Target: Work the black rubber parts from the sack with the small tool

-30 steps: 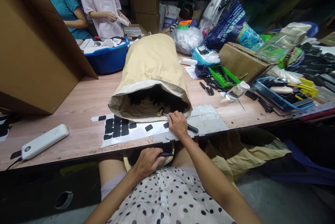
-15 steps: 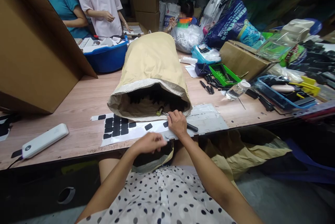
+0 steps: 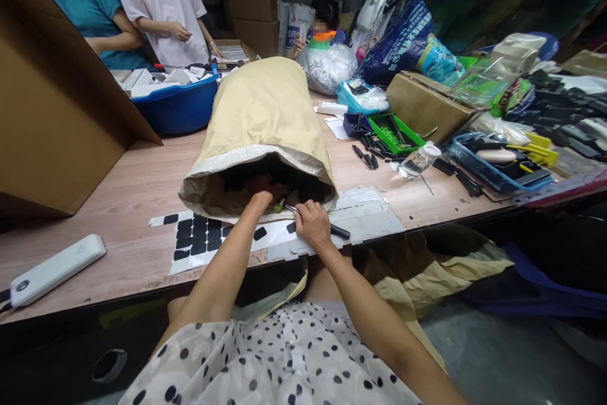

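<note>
My left hand (image 3: 262, 187) reaches into the open mouth of a tan woven sack (image 3: 270, 102) lying on the table. Its fingers are lost in the dark among black pieces (image 3: 308, 187), so their pose is hidden. My right hand (image 3: 313, 223) is closed around a small hammer (image 3: 340, 232) with a black handle, a metal shaft and a yellowish head, which lies at the lip of the sack. Under the sack's mouth lies a white sheet of black rounded stickers (image 3: 199, 234), some loose ones beside it. A grey flat board (image 3: 370, 212) lies under my right hand.
A white power bank (image 3: 59, 269) lies at the left, near a large cardboard box (image 3: 61, 108). Behind are a blue basin (image 3: 175, 111) and people standing. At right: a green tray (image 3: 396, 133), a clear bottle (image 3: 420, 162) and a blue tray (image 3: 497, 162) of tools.
My left hand has moved forward from the table's edge into the sack. My right hand keeps its hold on the hammer. The whole view has shifted slightly.
</note>
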`<action>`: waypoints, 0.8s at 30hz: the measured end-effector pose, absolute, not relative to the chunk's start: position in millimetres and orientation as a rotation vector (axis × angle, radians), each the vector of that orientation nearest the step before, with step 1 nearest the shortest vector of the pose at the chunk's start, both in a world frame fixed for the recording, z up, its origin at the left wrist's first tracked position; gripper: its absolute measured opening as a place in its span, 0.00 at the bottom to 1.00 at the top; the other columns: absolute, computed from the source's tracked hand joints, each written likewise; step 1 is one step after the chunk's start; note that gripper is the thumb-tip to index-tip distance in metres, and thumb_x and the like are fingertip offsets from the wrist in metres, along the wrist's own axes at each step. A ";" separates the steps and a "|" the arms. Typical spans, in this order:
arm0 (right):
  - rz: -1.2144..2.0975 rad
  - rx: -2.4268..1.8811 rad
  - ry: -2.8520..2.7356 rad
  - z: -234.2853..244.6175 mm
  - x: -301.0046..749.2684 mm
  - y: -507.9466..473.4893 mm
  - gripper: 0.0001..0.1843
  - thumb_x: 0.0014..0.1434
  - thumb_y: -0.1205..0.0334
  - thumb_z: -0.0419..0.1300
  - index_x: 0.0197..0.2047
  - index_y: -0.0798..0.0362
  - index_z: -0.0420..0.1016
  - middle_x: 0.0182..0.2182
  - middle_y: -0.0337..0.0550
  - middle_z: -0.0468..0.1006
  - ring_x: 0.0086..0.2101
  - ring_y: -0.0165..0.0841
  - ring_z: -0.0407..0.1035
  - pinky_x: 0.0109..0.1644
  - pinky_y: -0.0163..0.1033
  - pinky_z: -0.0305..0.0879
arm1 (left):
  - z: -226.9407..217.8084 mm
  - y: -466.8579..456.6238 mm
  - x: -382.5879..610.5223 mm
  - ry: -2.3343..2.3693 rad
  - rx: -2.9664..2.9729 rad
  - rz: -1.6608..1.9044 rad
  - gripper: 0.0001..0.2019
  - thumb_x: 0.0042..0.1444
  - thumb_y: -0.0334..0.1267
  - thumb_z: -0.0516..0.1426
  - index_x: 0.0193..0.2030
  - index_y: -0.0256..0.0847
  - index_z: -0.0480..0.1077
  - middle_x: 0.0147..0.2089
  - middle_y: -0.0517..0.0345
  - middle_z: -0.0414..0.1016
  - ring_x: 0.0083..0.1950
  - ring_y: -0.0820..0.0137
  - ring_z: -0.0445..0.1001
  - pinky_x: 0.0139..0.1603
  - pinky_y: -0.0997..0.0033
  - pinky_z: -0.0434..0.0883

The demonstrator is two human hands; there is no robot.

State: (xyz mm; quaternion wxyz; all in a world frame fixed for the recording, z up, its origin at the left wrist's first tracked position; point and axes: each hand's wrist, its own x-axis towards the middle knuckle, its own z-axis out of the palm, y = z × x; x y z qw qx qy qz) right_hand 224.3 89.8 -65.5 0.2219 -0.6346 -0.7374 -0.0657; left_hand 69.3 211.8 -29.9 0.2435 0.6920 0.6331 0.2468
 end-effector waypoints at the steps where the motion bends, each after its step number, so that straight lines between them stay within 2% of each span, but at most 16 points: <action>1: -0.176 -1.758 -2.035 -65.3 224.2 89.8 0.10 0.66 0.61 0.55 0.42 0.50 0.78 0.36 0.48 0.72 0.39 0.39 0.62 0.43 0.41 0.57 | -26.7 204.5 63.5 1.777 1.864 0.643 0.10 0.53 0.39 0.64 0.41 0.39 0.77 0.39 0.47 0.81 0.43 0.54 0.79 0.41 0.63 0.71; 4: -0.162 -1.766 -2.030 -64.7 224.5 89.6 0.10 0.66 0.61 0.55 0.42 0.50 0.78 0.37 0.48 0.72 0.39 0.39 0.62 0.43 0.41 0.57 | -17.8 169.6 42.7 1.837 1.847 0.628 0.12 0.55 0.42 0.62 0.43 0.40 0.78 0.38 0.49 0.80 0.42 0.57 0.78 0.40 0.65 0.70; 9: -0.154 -1.773 -2.034 -63.2 225.7 88.5 0.12 0.67 0.61 0.53 0.44 0.49 0.78 0.37 0.48 0.72 0.39 0.39 0.61 0.42 0.42 0.56 | -23.4 105.3 15.3 1.497 2.099 0.714 0.07 0.56 0.42 0.61 0.40 0.44 0.77 0.37 0.58 0.76 0.36 0.67 0.73 0.40 0.69 0.69; 15: -0.144 -1.772 -2.073 -59.9 228.7 91.0 0.13 0.68 0.62 0.53 0.47 0.48 0.79 0.37 0.47 0.73 0.39 0.39 0.62 0.41 0.41 0.56 | -50.5 86.6 16.9 1.500 2.217 0.745 0.06 0.58 0.39 0.60 0.41 0.44 0.76 0.38 0.56 0.75 0.43 0.63 0.72 0.47 0.63 0.69; 20: -0.061 -1.703 -1.987 -52.9 228.0 78.9 0.16 0.69 0.61 0.51 0.51 0.50 0.78 0.36 0.47 0.75 0.38 0.38 0.66 0.43 0.40 0.62 | -55.7 89.1 19.3 1.477 2.234 0.763 0.06 0.59 0.40 0.61 0.42 0.45 0.76 0.38 0.57 0.75 0.42 0.63 0.71 0.47 0.63 0.68; 24: 0.130 -1.579 -1.851 -48.8 221.9 56.4 0.19 0.71 0.60 0.47 0.54 0.49 0.77 0.39 0.46 0.77 0.41 0.36 0.70 0.46 0.37 0.66 | -55.7 88.2 19.4 1.490 2.218 0.758 0.06 0.59 0.41 0.61 0.41 0.45 0.76 0.37 0.58 0.74 0.41 0.64 0.70 0.46 0.63 0.68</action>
